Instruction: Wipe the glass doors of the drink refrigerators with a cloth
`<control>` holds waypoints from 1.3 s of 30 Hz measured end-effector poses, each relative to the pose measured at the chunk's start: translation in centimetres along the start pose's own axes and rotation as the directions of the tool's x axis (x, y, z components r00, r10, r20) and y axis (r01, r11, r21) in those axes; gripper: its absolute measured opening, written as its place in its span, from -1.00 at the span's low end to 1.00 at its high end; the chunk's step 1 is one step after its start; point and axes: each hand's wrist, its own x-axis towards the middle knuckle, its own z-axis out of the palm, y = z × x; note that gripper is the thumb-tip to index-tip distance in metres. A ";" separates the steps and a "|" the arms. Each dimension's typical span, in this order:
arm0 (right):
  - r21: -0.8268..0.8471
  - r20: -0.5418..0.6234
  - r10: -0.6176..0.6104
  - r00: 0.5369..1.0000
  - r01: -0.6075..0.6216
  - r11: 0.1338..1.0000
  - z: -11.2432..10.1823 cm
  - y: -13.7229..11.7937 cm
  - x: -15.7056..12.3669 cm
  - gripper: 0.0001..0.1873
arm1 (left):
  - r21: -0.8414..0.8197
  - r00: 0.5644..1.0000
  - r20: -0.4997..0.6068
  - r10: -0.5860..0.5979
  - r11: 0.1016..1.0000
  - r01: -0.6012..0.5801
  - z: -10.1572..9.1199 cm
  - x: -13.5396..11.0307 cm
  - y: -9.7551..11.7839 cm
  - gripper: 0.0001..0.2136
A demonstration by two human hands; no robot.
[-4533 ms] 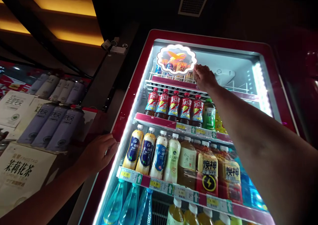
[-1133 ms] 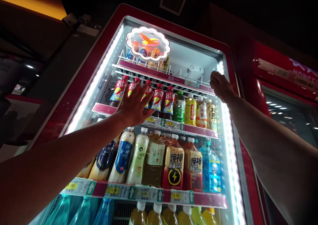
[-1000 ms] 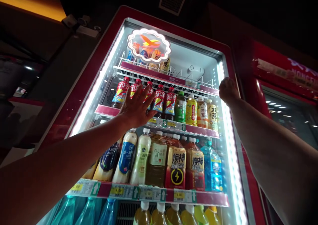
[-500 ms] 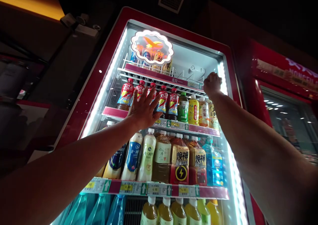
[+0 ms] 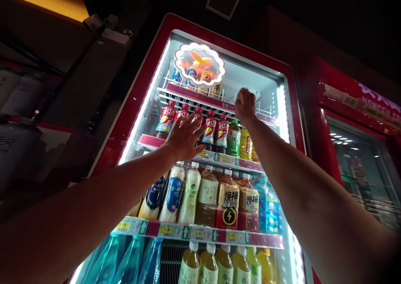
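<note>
A lit drinks cooler with a red frame fills the view. My left hand lies flat against its glass front, fingers spread, over the row of red-capped bottles on the second shelf. My right hand is raised to the top shelf rail, fingers curled into a fist against the glass. What it holds, if anything, is hidden. A glowing scalloped sign hangs to the left of that hand.
Lower shelves carry milk-tea bottles, energy drink bottles, blue bottles and yellow-green bottles. A second red cooler stands to the right. On the left is a dim wall with a display.
My right hand has slid left from the cooler's upper right edge along the top shelf toward the middle. My left hand stays flat on the glass.
</note>
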 end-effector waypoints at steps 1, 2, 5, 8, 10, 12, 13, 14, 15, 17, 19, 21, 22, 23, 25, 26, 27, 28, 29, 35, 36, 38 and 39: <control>0.024 0.029 -0.008 1.000 0.007 1.000 0.1 -1.0 0.0 -0.30 | -0.006 1.000 0.001 0.017 1.000 -0.017 -0.2 -0.1 -0.4 -0.41; 0.050 0.048 -0.020 0.999 0.017 0.999 0.1 -1.8 -0.1 -0.31 | -0.017 0.999 -0.004 0.032 0.999 -0.032 -0.3 -0.2 -0.8 -0.44; 0.130 0.048 0.020 0.999 -0.026 0.991 -0.1 -3.4 -0.3 -0.31 | -0.038 0.999 -0.038 0.024 0.999 -0.025 -0.7 -0.6 -2.3 -0.49; 0.194 -0.008 0.194 0.981 -0.189 0.963 0.0 -5.2 0.1 -0.31 | -0.020 0.993 -0.090 -0.077 0.997 0.076 -1.1 -1.2 -4.1 -0.46; 0.188 -0.013 0.202 0.979 -0.196 0.962 0.1 -7.0 0.2 -0.30 | -0.005 0.981 -0.125 -0.148 0.989 0.149 -1.2 -1.6 -5.3 -0.44; 0.152 0.011 0.089 0.996 -0.090 0.984 0.2 -8.6 0.0 -0.30 | 0.002 0.970 -0.146 -0.193 0.981 0.195 -1.2 -2.1 -6.4 -0.44; 0.140 0.027 0.026 0.999 -0.029 0.990 0.2 -9.1 -0.1 -0.31 | 0.004 0.968 -0.149 -0.201 0.979 0.204 -1.1 -2.4 -6.8 -0.43; 0.138 0.038 -0.018 0.999 0.013 0.990 0.1 -9.4 -0.3 -0.32 | 0.006 0.969 -0.145 -0.198 0.980 0.201 -1.0 -2.7 -7.1 -0.43; 0.143 0.044 -0.035 0.998 0.028 0.989 0.1 -9.5 -0.4 -0.32 | 0.010 0.973 -0.136 -0.185 0.982 0.188 -0.9 -3.0 -7.4 -0.43; 0.164 0.044 0.018 0.999 -0.025 0.986 0.2 -9.6 -0.1 -0.32 | 0.023 0.982 -0.116 -0.151 0.988 0.155 -0.7 -3.5 -7.7 -0.42; 0.189 0.025 0.129 0.991 -0.132 0.973 0.4 -10.1 0.5 -0.32 | 0.042 0.986 -0.103 -0.130 0.990 0.135 -0.6 -3.8 -7.8 -0.42; 0.203 -0.004 0.159 0.987 -0.155 0.967 0.9 -11.4 0.9 -0.32 | 0.055 0.987 -0.095 -0.127 0.990 0.132 -0.7 -3.8 -7.8 -0.42; 0.200 -0.014 0.119 0.993 -0.114 0.973 1.0 -12.2 1.0 -0.32 | 0.058 0.988 -0.092 -0.127 0.989 0.133 -0.8 -3.8 -7.8 -0.42; 0.192 -0.014 0.053 0.999 -0.049 0.980 1.1 -13.0 0.9 -0.32 | 0.060 0.988 -0.090 -0.127 0.989 0.133 -1.0 -3.8 -7.8 -0.42; 0.172 0.014 -0.079 0.997 0.075 0.982 1.0 -14.2 0.6 -0.33 | 0.059 0.989 -0.085 -0.124 0.990 0.129 -1.3 -3.8 -7.8 -0.42; 0.164 0.036 -0.111 0.993 0.104 0.981 0.8 -14.6 0.5 -0.32 | 0.059 0.989 -0.081 -0.120 0.990 0.125 -1.6 -3.8 -7.9 -0.42; 0.157 0.057 -0.113 0.992 0.103 0.982 0.6 -14.7 0.5 -0.32 | 0.061 0.990 -0.075 -0.116 0.991 0.121 -1.8 -3.8 -7.9 -0.42; 0.154 0.073 -0.089 0.993 0.077 0.985 0.5 -14.8 0.6 -0.32 | 0.064 0.992 -0.067 -0.112 0.991 0.116 -2.0 -3.8 -7.9 -0.42; 0.155 0.077 -0.049 0.996 0.036 0.987 0.4 -14.9 0.9 -0.32 | 0.068 0.993 -0.057 -0.108 0.991 0.111 -2.2 -3.8 -7.9 -0.42; 0.201 -0.001 -0.085 0.996 0.084 0.976 0.8 -17.9 1.9 -0.29 | 0.069 0.994 -0.054 -0.091 0.993 0.095 -2.6 -3.9 -8.6 -0.45; 0.192 0.009 -0.148 0.989 0.143 0.971 0.8 -18.4 1.7 -0.29 | 0.065 0.995 -0.057 -0.087 0.994 0.091 -2.5 -4.0 -8.8 -0.46; 0.185 0.036 -0.222 0.974 0.212 0.960 0.6 -18.8 1.3 -0.30 | 0.058 0.996 -0.057 -0.074 0.995 0.077 -2.4 -4.1 -9.2 -0.48; 0.188 0.047 -0.227 0.973 0.214 0.959 0.5 -18.7 1.3 -0.31 | 0.056 0.996 -0.056 -0.064 0.996 0.067 -2.4 -4.1 -9.4 -0.49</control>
